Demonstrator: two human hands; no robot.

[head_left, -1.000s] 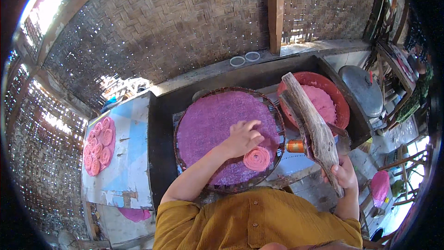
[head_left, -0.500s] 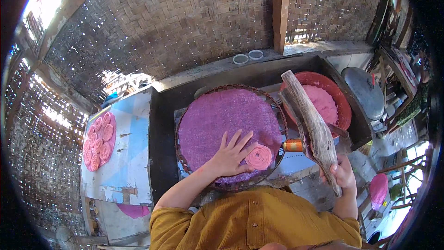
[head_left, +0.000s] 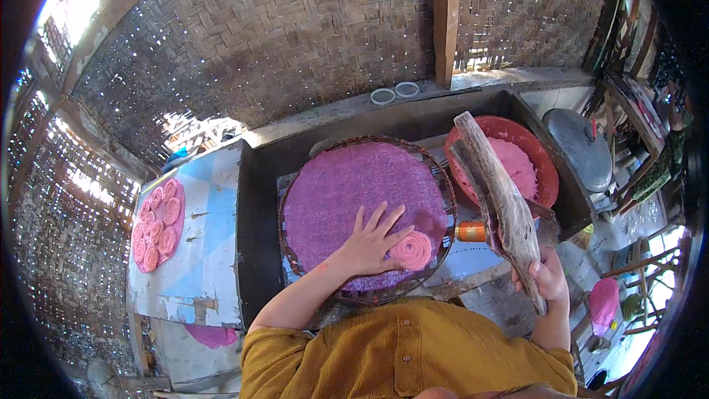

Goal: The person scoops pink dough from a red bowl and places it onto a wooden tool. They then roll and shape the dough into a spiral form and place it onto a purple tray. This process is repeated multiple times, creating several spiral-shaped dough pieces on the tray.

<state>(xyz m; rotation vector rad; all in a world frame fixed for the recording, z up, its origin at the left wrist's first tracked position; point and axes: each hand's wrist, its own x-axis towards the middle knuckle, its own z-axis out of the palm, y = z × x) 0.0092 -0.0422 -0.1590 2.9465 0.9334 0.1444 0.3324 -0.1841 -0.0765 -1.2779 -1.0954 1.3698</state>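
The left hand (head_left: 371,240) lies flat, fingers spread, on the purple sheet (head_left: 354,192) in the round tray (head_left: 443,177), beside a pink coil (head_left: 412,250). The sheet looks thin, soft and easy to tear; lifting by the edge seems best. The right hand (head_left: 548,281) is wrapped around a wood piece (head_left: 498,203).

The left hand (head_left: 367,242) is lying flat on the purple sheet (head_left: 354,192) beside a pink coil (head_left: 412,250); the right hand (head_left: 548,278) is gripping a wood slab (head_left: 502,203).
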